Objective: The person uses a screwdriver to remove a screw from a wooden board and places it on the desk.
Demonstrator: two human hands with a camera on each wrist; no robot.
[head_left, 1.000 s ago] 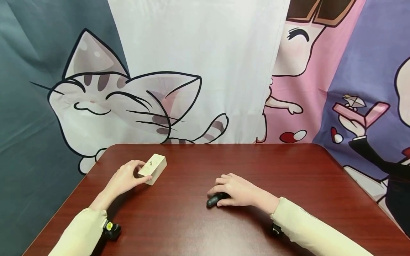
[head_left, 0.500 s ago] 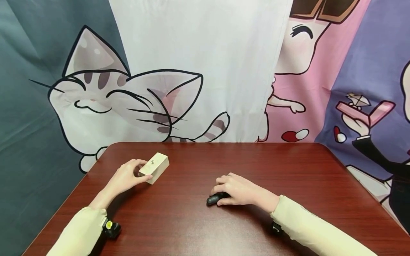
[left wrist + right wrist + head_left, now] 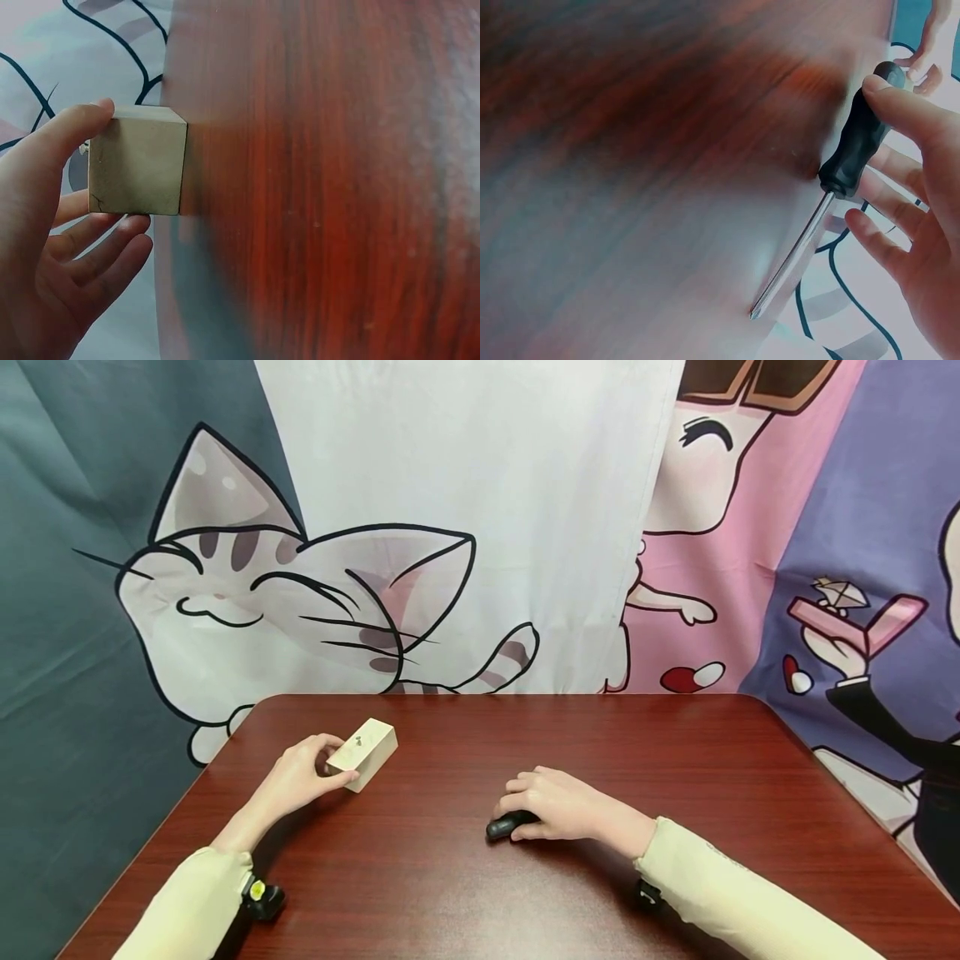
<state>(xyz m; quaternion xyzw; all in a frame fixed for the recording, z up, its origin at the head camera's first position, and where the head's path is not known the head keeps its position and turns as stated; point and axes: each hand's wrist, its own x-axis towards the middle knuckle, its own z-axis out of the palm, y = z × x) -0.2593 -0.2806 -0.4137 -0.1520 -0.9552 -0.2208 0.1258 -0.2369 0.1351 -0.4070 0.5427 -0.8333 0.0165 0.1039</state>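
In the head view my left hand (image 3: pixel 298 773) grips a pale wooden block (image 3: pixel 366 760) at the left of the table, thumb on its near side. A small screw (image 3: pixel 358 741) stands up from the block's upper face. The left wrist view shows the block's square end (image 3: pixel 139 165), thumb above and fingers below. Right of the table's middle, my right hand (image 3: pixel 557 803) holds a screwdriver (image 3: pixel 855 142) by its black handle, thumb along one side and fingers on the other. Its metal shaft (image 3: pixel 791 255) shows in the right wrist view but is hidden in the head view.
The reddish-brown wooden table (image 3: pixel 450 893) runs back to a cloth backdrop (image 3: pixel 480 527) printed with a cartoon cat and figures. A black wrist camera (image 3: pixel 264 900) sits beneath the left cuff, another (image 3: pixel 648 894) beneath the right.
The block has edged slightly to the right in the left hand. The right hand has kept nearly the same hold on the screwdriver, and the head view has shifted a little.
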